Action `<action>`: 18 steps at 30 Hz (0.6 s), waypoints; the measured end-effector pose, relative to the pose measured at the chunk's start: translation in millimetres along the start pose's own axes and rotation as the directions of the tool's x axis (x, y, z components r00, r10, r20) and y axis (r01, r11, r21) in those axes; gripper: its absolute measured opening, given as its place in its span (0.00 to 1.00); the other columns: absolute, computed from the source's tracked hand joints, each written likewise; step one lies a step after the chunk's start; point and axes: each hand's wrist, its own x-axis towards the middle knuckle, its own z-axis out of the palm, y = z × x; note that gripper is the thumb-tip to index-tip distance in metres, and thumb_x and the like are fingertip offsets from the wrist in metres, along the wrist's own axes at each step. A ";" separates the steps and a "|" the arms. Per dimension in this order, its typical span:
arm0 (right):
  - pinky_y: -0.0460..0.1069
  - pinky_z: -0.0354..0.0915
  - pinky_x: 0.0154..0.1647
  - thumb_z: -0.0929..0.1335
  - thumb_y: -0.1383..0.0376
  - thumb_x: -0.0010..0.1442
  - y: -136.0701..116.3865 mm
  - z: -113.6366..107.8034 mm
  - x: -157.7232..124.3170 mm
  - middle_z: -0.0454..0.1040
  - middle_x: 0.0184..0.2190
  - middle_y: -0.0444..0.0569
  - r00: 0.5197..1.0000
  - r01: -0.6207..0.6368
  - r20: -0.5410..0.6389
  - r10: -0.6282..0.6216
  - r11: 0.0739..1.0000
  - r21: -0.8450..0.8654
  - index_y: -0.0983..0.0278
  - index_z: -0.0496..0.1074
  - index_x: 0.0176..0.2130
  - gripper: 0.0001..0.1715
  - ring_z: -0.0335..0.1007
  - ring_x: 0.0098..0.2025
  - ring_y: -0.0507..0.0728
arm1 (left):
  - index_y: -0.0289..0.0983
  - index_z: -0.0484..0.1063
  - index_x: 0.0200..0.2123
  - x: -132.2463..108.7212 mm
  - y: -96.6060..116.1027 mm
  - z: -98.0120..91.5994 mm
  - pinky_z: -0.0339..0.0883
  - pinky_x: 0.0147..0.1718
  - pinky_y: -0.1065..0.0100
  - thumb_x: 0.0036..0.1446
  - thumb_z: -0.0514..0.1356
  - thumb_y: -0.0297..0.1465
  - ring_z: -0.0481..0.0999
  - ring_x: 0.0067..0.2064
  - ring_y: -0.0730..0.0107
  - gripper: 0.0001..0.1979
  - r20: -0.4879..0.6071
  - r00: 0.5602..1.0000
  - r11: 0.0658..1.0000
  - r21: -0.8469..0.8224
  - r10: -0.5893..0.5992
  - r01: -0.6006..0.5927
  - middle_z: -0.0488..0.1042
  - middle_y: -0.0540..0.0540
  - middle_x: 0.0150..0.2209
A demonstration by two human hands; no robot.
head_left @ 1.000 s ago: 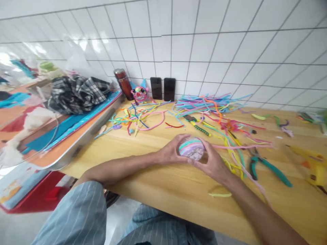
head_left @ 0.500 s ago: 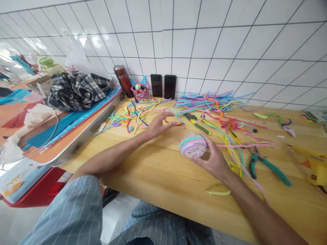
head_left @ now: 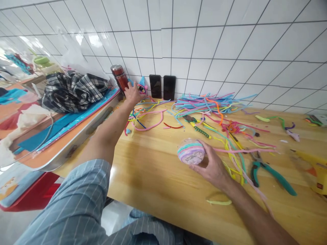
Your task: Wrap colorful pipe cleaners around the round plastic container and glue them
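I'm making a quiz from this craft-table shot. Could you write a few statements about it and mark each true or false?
1. The right hand holds the striped ball. True.
2. The left hand rests on the green-handled pliers. False: it is at the clown toy by the wall.
3. Two phones lean against the tiled wall. True.
4. The red bottle lies on its side. False: it stands upright.

Wooden table [head_left: 158, 177]: pipe cleaners [head_left: 204, 102], pliers [head_left: 274, 174], glue gun [head_left: 316, 168].
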 end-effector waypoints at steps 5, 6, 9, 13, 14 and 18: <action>0.70 0.74 0.72 0.80 0.50 0.60 1.1 -0.9 -1.6 0.73 0.73 0.62 1.000 0.022 0.009 -0.022 1.000 -0.020 0.55 0.61 0.78 0.56 0.74 0.73 0.74 | 0.34 0.64 0.73 9.9 -7.1 15.0 0.58 0.67 0.32 0.50 0.77 0.50 0.64 0.73 0.19 0.52 0.035 0.999 0.999 -0.031 -0.039 0.040 0.58 0.19 0.75; 0.70 0.74 0.72 0.80 0.51 0.60 1.2 -0.8 -1.8 0.73 0.74 0.62 1.000 0.027 0.009 -0.027 0.999 -0.026 0.55 0.60 0.78 0.56 0.74 0.74 0.74 | 0.35 0.65 0.72 9.4 -8.5 14.9 0.59 0.67 0.33 0.52 0.76 0.49 0.65 0.73 0.21 0.50 0.021 0.999 0.998 -0.044 -0.038 0.039 0.59 0.20 0.75; 0.69 0.74 0.72 0.80 0.51 0.60 1.7 -0.2 -1.8 0.73 0.74 0.62 0.999 0.036 0.007 -0.035 0.999 -0.035 0.55 0.60 0.78 0.57 0.74 0.73 0.74 | 0.35 0.65 0.71 6.5 -13.2 7.3 0.61 0.68 0.37 0.54 0.77 0.46 0.69 0.71 0.30 0.48 -0.040 0.999 0.992 -0.123 -0.026 0.021 0.62 0.27 0.73; 0.69 0.75 0.71 0.81 0.50 0.59 2.4 0.4 -1.0 0.74 0.73 0.62 0.999 0.036 0.010 -0.036 0.999 -0.038 0.56 0.61 0.77 0.57 0.75 0.73 0.74 | 0.34 0.60 0.75 3.7 -18.8 -11.5 0.61 0.70 0.50 0.59 0.74 0.49 0.67 0.74 0.48 0.49 -0.120 0.993 0.980 -0.196 -0.007 -0.016 0.63 0.39 0.73; 0.69 0.75 0.71 0.81 0.50 0.59 2.4 0.4 -0.8 0.74 0.73 0.62 0.999 0.036 0.008 -0.036 0.999 -0.038 0.56 0.61 0.77 0.57 0.75 0.73 0.74 | 0.36 0.60 0.76 3.5 -19.2 -15.5 0.61 0.70 0.51 0.59 0.74 0.49 0.65 0.75 0.49 0.49 -0.149 0.989 0.976 -0.212 0.008 -0.039 0.63 0.40 0.74; 0.68 0.75 0.71 0.80 0.51 0.59 2.4 0.4 -0.4 0.74 0.73 0.62 0.999 0.040 0.002 -0.040 0.998 -0.044 0.57 0.61 0.77 0.56 0.76 0.72 0.74 | 0.40 0.63 0.74 3.5 -15.2 -21.2 0.62 0.73 0.52 0.57 0.78 0.43 0.65 0.76 0.48 0.48 -0.272 0.958 0.958 -0.238 0.089 -0.156 0.65 0.38 0.74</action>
